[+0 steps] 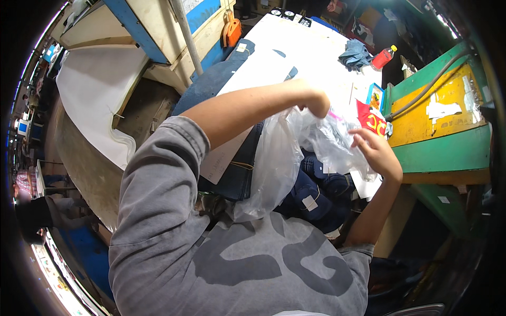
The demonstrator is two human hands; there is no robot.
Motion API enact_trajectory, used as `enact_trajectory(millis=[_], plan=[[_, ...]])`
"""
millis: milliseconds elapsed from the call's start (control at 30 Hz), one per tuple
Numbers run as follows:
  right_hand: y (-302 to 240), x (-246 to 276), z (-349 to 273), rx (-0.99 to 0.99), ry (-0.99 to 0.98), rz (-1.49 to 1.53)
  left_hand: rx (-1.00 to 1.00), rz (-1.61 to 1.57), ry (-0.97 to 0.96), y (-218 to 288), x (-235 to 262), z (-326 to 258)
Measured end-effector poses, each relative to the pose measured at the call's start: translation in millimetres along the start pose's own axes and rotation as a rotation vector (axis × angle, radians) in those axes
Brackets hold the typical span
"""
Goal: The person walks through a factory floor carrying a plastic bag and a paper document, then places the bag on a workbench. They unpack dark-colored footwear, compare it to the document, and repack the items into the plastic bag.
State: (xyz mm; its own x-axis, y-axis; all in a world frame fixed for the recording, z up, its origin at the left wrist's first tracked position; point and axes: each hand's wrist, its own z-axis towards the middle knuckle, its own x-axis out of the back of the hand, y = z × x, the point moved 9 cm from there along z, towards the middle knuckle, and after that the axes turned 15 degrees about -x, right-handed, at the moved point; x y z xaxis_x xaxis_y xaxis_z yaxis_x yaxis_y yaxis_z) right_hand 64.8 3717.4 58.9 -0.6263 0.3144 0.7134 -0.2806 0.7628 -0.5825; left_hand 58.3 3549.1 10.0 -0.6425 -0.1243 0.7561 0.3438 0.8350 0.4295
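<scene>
A clear plastic bag [276, 158] hangs in crumpled folds over the near part of the white table, in front of my chest. My left hand [316, 101] is bent down at the bag's upper edge and closed on the plastic; its fingertips are mostly hidden. At the bag's right side is my right hand [375, 150], fingers slightly bent and apart, beside the crumpled plastic. Whether it touches the bag I cannot tell. Below the bag lie folded dark blue denim pieces [308, 197] with white tags. A dark denim stack [232, 184] tied with a yellowish band lies to the left.
On the white table [316, 52] are crumpled blue denim [356, 55], a red bottle with a yellow cap [383, 57] and a red packet [371, 118]. A green and yellow machine [437, 110] stands right. An orange pouch [231, 31] hangs by a cabinet [150, 26].
</scene>
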Motion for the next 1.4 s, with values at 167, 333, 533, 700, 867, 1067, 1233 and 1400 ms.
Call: enact_trajectory(millis=[167,333,533,700,867,1067,1233,1400], plan=[[10.8,16.2,-22.5,-0.134,0.152,-0.319,-0.029,0.307,-0.063,-4.7,-30.5,13.8],[31.0,51.2,-28.1,-0.287,0.436,-0.427,0.0,0.227,0.063,2.5,21.3,-12.8],[58.5,74.7,-27.7,-0.048,0.616,0.143,-0.321,-0.16,0.376,14.4,57.6,-77.0],[77.4,74.9,-21.5,-0.002,0.588,0.41,-0.205,-0.166,0.263,0.3,54.3,-104.6],[50.1,54.3,-32.1,0.01,0.226,0.202,-0.021,-0.069,-0.039,10.7,-2.0,-97.0],[-13.1,74.2,-65.3,0.043,0.421,-0.292,-0.245,0.247,0.159,69.5,-7.8,-114.0],[-85.4,72.5,-23.7,0.478,0.701,-0.249,-0.313,0.385,0.347,111.6,-26.0,-147.8],[-90.5,-50.7,148.1,0.508,0.474,-0.391,-0.316,0.31,0.399,118.5,-69.7,-159.2]])
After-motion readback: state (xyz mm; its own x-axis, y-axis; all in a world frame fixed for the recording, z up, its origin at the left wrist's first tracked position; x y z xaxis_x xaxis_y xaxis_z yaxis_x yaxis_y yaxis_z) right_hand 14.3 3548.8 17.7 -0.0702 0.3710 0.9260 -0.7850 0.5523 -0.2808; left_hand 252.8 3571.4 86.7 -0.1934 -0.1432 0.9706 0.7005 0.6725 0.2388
